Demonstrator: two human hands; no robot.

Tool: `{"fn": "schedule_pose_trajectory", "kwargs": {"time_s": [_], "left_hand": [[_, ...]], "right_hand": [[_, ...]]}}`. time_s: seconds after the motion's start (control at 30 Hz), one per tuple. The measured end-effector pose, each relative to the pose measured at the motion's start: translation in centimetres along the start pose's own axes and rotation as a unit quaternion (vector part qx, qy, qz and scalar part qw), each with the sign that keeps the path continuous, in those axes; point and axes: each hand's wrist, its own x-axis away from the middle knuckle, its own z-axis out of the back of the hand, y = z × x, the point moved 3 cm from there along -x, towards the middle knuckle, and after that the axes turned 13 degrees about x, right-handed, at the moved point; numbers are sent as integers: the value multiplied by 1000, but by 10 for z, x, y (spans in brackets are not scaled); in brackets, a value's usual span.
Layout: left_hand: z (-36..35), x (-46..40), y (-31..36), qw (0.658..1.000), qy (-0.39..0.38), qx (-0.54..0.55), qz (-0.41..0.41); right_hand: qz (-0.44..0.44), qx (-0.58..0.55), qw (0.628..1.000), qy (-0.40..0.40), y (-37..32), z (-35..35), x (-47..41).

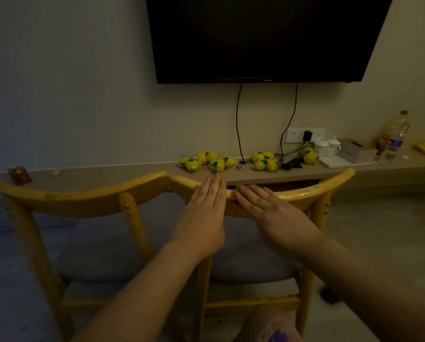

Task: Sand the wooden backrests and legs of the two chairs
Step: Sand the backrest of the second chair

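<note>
Both hands flat on right chair's backrest (292, 195), fingers straight, pressed together: left hand (204, 213), right hand (270, 213). No sandpaper visible under them, can't tell. Left chair's backrest (78, 198) just beside, untouched. Looks like backrest step; next, rub along rail, then legs (307, 299).

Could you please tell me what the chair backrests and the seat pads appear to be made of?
The right chair's backrest and the left chair's backrest look like yellowish wood with a glossy, probably lacquered, finish: light glints along the top edges. The seat pad looks like matte grey fabric, with no shine.
</note>
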Motion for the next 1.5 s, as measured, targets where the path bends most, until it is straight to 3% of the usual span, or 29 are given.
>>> {"fn": "schedule_pose_trajectory", "kwargs": {"time_s": [0.2,0.33,0.47,0.67,0.9,1.13,1.33,1.5], "left_hand": [[-9,2,-2,1000,22,15,-1],[-9,1,-2,1000,22,20,3],[-8,1,-2,1000,22,22,1],[-10,2,-3,999,28,28,-7],[-12,3,0,999,32,-1,5],[-11,5,4,999,38,23,20],[-13,5,-2,998,44,43,6],[-20,6,-7,997,66,36,-11]], "right_hand": [[-91,-33,995,4,15,-2,21],[-53,-18,998,21,-20,0,-6],[-43,-12,999,21,-4,-3,0],[-149,-28,988,20,19,-6,24],[-57,-8,998,17,1,-1,-1],[-140,7,990,-27,40,-4,27],[-42,-3,999,-34,-12,5,-7],[-69,-28,995,-63,15,9,13]]}}
